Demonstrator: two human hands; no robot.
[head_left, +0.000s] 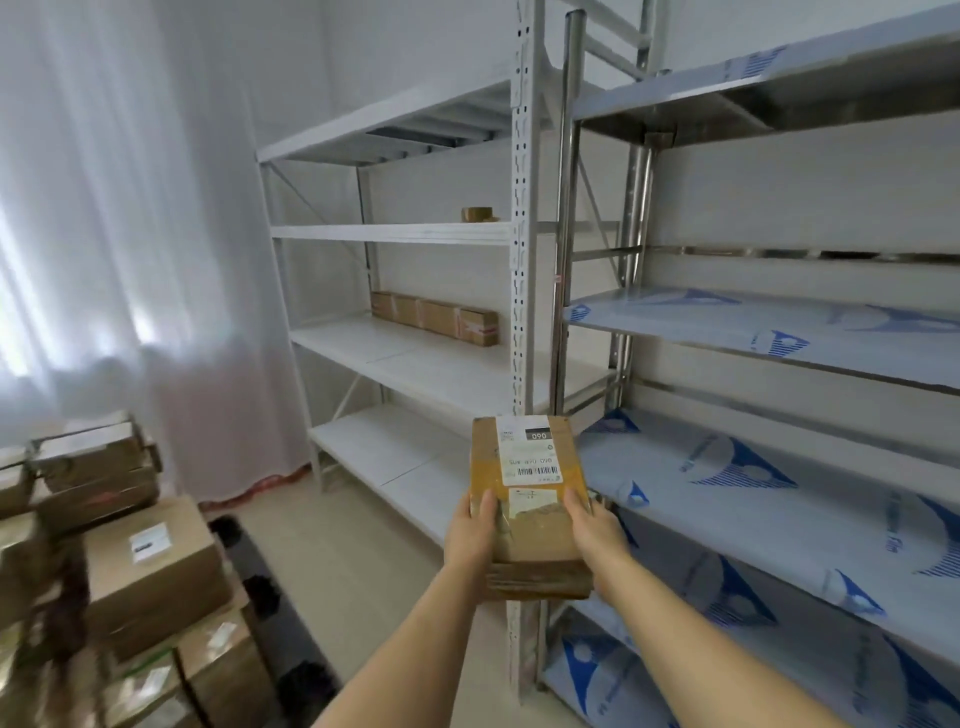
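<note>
Two rack uprights (525, 260) stand just behind the held parcel (530, 467).

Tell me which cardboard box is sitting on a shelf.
The long narrow box on the white rack. The left hand and right hand grip the labelled parcel; the other boxes are stacked at left.

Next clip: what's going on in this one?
A person holds a cardboard parcel out in front with both hands: the left hand grips its left side, the right hand its right. It is in the air in front of the white shelving and the steel shelving, on no shelf yet. A long carton and a tape roll sit on the white shelves. Stacked cartons stand at lower left.
</note>
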